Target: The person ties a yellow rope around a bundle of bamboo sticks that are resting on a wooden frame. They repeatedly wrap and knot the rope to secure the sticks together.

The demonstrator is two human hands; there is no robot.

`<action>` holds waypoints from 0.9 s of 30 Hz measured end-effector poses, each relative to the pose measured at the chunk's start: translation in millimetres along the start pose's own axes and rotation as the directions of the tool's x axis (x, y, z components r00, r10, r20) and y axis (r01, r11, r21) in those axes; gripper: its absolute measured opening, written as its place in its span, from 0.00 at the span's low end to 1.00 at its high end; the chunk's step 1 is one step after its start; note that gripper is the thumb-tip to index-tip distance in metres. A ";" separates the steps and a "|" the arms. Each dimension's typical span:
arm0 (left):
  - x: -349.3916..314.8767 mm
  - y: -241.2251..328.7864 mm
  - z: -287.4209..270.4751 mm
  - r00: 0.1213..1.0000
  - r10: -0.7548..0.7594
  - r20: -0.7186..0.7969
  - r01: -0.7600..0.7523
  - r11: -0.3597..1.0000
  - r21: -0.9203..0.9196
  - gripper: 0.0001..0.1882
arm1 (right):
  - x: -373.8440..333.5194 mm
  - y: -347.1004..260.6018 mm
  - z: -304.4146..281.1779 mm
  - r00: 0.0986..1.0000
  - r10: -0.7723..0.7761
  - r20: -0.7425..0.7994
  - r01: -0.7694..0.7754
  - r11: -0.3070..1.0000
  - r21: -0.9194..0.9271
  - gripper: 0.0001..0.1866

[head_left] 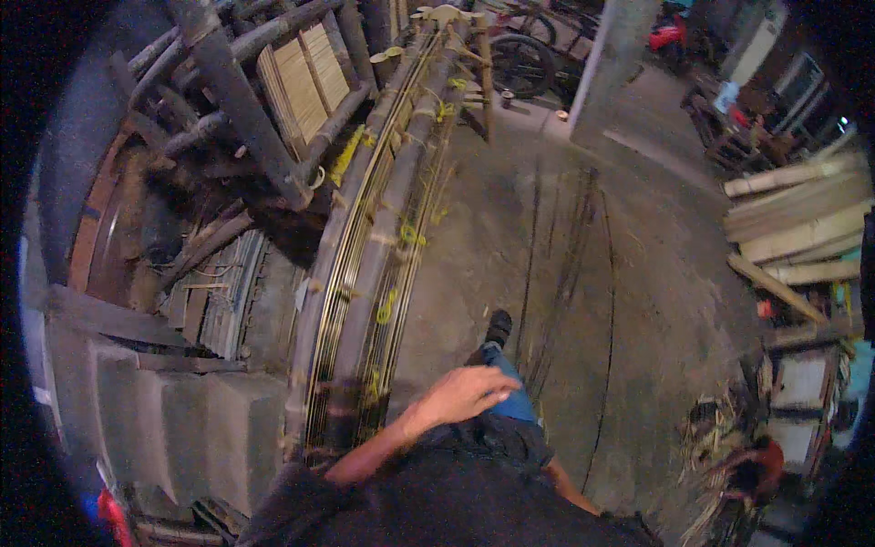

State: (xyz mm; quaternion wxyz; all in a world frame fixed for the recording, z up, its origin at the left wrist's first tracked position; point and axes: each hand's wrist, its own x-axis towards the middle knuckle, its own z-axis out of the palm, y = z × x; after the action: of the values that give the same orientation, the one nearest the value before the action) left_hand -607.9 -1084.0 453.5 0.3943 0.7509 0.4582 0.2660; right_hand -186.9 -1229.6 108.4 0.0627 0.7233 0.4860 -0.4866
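Note:
My left hand (463, 397) is in front of my body, its fingers loosely bent and a little blurred. Nothing shows in its grip. Of my right arm (571, 490) only part of the forearm appears beside my dark shirt; the hand is hidden. Left of my left hand runs a long frame of dark round poles (406, 182), stretching away from me. Bundles of thin pale strips (339, 305) lie along the poles. Yellow ties (412, 235) are knotted around them at several places. The left hand is apart from this frame.
Grey steps (191, 428) rise at the lower left. Beyond them stands a heavy dark timber frame (241, 100) with a slatted panel. Thin dark lines (609, 273) run along the concrete floor. Split bamboo (802, 219) is stacked at right; bicycles (519, 64) stand behind a pillar (609, 68).

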 end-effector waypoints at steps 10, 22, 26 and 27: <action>176.2 -56.8 -209.5 0.917 -0.291 -0.273 0.283 0.957 -0.068 0.11 | 413.8 -493.4 -247.4 0.799 -0.596 -0.077 0.589 0.802 -0.100 0.09; 376.3 -264.1 -447.5 0.466 -0.220 -0.857 0.190 0.971 -0.146 0.11 | 436.1 -813.6 -232.6 0.561 -0.801 0.212 0.661 0.586 0.469 0.05; 416.0 -331.3 -523.8 0.329 -0.355 -0.875 0.701 0.713 -0.026 0.14 | 370.0 -983.6 -256.6 0.460 -0.811 0.361 0.671 0.584 0.457 0.08; 416.4 -361.3 -522.6 0.336 -0.424 -0.841 0.831 0.553 0.053 0.15 | 365.8 -1030.9 -263.3 0.405 -0.850 0.337 0.758 0.518 0.396 0.09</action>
State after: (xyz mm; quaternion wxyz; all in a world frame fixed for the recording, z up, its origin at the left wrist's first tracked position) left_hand -995.6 -430.7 453.5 0.0398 0.3883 0.8877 0.2444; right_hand -785.4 -310.4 359.3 -0.1243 0.2500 0.6942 -0.6634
